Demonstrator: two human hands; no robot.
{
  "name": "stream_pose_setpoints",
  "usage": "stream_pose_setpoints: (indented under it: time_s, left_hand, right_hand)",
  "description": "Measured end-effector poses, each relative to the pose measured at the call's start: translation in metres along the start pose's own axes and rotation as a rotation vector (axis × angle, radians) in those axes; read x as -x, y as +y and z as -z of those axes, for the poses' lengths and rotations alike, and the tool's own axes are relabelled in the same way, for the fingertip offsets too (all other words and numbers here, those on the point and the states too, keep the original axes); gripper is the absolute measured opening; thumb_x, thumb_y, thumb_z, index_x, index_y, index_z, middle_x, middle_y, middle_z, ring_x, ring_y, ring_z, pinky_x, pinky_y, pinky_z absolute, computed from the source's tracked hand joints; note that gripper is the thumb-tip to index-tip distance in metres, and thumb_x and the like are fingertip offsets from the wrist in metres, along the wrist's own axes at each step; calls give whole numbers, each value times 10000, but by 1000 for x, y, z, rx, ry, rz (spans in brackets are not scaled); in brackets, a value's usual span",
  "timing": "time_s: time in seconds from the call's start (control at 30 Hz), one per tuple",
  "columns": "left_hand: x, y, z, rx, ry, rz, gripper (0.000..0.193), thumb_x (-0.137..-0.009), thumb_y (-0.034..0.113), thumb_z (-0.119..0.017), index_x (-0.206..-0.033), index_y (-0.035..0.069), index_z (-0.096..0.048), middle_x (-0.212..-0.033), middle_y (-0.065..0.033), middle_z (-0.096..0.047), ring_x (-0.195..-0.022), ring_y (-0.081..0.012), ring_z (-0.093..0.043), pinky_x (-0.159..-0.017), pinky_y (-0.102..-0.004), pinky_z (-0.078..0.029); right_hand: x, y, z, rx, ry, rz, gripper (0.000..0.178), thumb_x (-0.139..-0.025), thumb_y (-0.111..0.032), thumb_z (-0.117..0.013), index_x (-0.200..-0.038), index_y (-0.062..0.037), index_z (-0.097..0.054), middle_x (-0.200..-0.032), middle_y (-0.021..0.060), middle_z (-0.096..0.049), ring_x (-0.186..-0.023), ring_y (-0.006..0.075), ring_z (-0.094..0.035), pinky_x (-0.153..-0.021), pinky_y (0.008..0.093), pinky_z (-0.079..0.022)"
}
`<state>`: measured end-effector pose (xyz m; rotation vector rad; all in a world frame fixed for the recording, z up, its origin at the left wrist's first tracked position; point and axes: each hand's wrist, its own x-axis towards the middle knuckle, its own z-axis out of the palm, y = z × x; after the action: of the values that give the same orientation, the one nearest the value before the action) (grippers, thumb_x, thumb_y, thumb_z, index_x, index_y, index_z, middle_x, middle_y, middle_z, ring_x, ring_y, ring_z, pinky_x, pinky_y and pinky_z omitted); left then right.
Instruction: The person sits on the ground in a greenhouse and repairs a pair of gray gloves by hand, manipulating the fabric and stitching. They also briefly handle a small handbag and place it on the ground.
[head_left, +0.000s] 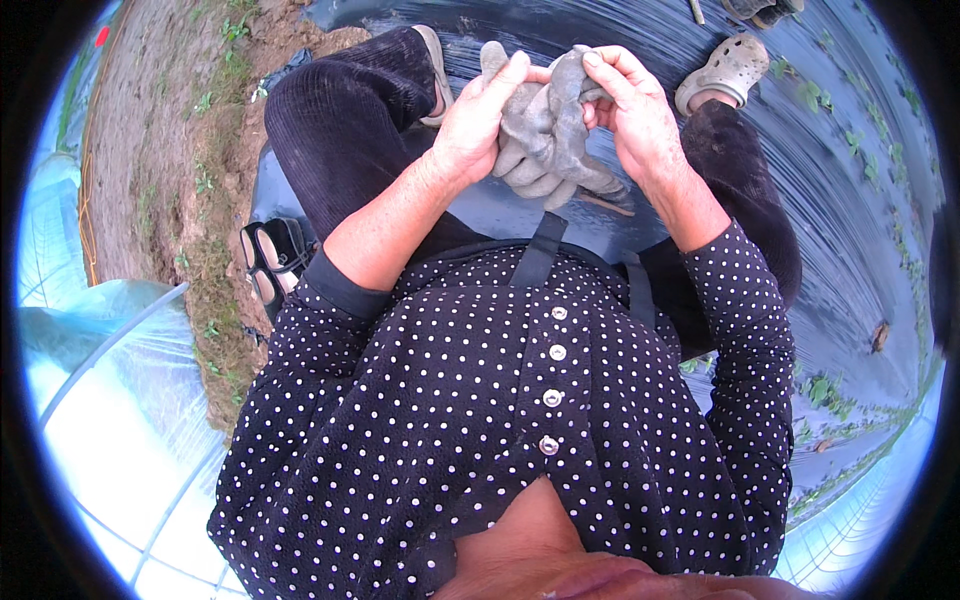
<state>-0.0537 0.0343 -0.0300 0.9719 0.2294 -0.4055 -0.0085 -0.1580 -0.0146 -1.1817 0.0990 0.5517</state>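
Bunched grey gloves [545,140] are held between 12 and 1 o'clock, pinched near their 11 o'clock edge by the left hand [478,120] and near 1 o'clock by the right hand [637,115]. Dark shoes [262,252] lie at 9 o'clock.

Shiny dark plastic sheet [800,240] on the ground, pale clogs [738,66] on it, little green plants [826,392], brown lump [880,337]
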Motion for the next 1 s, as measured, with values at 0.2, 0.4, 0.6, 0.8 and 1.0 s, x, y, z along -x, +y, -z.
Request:
stream_pose_setpoints:
  time_s: [0.2, 0.4, 0.6, 0.8, 1.0]
  left_hand:
    - [2, -9, -9, 202, -188, -81, 877, -991, 701, -422, -1466, -36, -431, -1399, -140, -582, -1295, -228, -546, -1160, -403, -371]
    - [5, -17, -13, -78, -126, -156, 706, -876, 211, -803, -1456, 18, -451, -1298, -62, -612, -1201, -155, -576, -1079, -337, -431]
    - [4, -22, -9, -45, 66, -137, 423, -882, 40, -755, -1268, 9, -586, -1115, -40, -676, -1027, -125, -646, -945, -298, -520]
    - [3, -19, 2, -136, 100, -94, 439, -873, -47, -676, -1301, -12, -587, -1145, -59, -676, -1064, -154, -647, -967, -322, -508]
    - [3, -19, 2, -248, 166, -73, 461, -851, -60, -683, -1301, -21, -588, -1140, -66, -670, -1060, -154, -643, -966, -320, -507]
  right_hand:
    - [-7, 2, 5, -166, 122, 57, 163, -998, -244, -675, -1066, -104, -625, -904, 7, -675, -668, 91, -625, -621, 224, -516]
    - [-4, -1, 0, -169, 106, 86, 180, -1002, -190, -666, -1132, -80, -607, -947, 31, -697, -745, 105, -683, -653, 224, -550]
    - [4, -11, -9, 34, 47, 141, 211, -997, -120, -656, -1186, -48, -596, -973, 58, -708, -777, 121, -712, -635, 217, -544]
    - [8, -23, -8, 297, 54, 217, 193, -958, -91, -698, -1132, -13, -668, -957, 17, -687, -615, 36, -549, -562, 202, -466]
    - [10, -22, -3, 563, 46, 282, 187, -957, -122, -703, -1119, -28, -695, -974, 8, -691, -692, 63, -604, -647, 226, -512]
